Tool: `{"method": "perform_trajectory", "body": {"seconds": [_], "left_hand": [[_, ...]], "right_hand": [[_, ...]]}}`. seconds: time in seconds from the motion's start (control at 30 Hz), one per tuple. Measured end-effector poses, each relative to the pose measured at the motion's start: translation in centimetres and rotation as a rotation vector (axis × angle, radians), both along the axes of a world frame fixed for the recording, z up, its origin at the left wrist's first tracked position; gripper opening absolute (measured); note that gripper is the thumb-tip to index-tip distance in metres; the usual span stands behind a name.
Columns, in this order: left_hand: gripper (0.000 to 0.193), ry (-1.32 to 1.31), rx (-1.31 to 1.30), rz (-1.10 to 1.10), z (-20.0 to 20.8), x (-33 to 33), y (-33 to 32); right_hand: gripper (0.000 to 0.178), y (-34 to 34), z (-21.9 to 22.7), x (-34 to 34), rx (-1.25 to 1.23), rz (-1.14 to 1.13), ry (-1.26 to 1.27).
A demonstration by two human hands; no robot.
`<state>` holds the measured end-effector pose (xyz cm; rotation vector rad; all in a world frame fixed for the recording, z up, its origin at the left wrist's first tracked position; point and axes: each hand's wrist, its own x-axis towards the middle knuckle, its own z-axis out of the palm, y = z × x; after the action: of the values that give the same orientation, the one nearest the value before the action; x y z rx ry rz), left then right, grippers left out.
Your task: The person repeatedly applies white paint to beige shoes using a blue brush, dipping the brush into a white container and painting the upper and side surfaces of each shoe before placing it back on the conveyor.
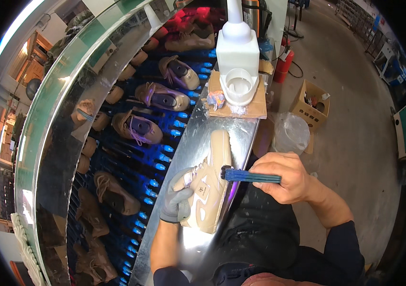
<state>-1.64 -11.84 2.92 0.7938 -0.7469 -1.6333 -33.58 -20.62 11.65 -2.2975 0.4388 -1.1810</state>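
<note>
A beige shoe (pixel 212 190) lies on its side over the metal ledge, its sole edge turned toward my right. My left hand (pixel 176 204), in a grey glove, is closed round the shoe at its opening. The bare right hand (pixel 285 177) grips a brush with a blue handle (pixel 255 177). Its dark bristles touch the shoe along the line where upper and sole meet. Beyond the shoe stands a white dispenser bottle (pixel 237 52) with a round cup at its front, resting on a piece of cardboard (pixel 255 108).
To the left, a conveyor of dark rods with blue tips (pixel 165 148) carries several shoes (pixel 138 127) and soles under a curved clear cover. A crumpled colourful lump (pixel 215 99) sits by the bottle. On the floor at right are a cardboard box (pixel 310 105), a plastic bag (pixel 291 133) and a red extinguisher (pixel 283 64).
</note>
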Motion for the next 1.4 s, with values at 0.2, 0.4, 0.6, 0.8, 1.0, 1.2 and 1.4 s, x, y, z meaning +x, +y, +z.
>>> {"method": "perform_trajectory", "body": {"seconds": [0.2, 0.4, 0.6, 0.8, 1.0, 1.2, 1.4], "left_hand": [[0.071, 0.028, -0.037, -0.024, 0.3, 0.0, -0.3], [0.069, 0.018, -0.031, 0.006, 0.1, 0.1, -0.3], [0.077, -0.078, 0.012, 0.054, 0.0, 0.0, -0.4], [0.070, -0.002, -0.051, -0.018, -0.4, 0.0, -0.8], [0.070, 0.093, -0.047, 0.042, 0.5, -0.8, -0.9], [0.068, 0.225, -0.003, 0.148, 2.3, -2.0, -1.7], [0.069, 0.276, -0.054, 0.055, 1.7, -0.7, -1.5]], "right_hand": [[0.031, 0.6, 0.2, 0.2, -0.148, 0.006, 0.098], [0.033, 1.5, 0.3, 0.0, -0.246, 0.074, 0.225], [0.033, 1.1, 0.4, 0.3, -0.277, 0.048, 0.217], [0.034, 0.5, 0.7, 0.5, -0.277, -0.020, 0.141], [0.015, 0.5, -2.8, -0.1, 0.373, -0.035, -0.188], [0.020, 2.2, -8.3, 2.9, 0.863, 0.080, -0.609], [0.022, 1.8, -6.4, 0.3, 0.397, 0.176, -0.321]]}}
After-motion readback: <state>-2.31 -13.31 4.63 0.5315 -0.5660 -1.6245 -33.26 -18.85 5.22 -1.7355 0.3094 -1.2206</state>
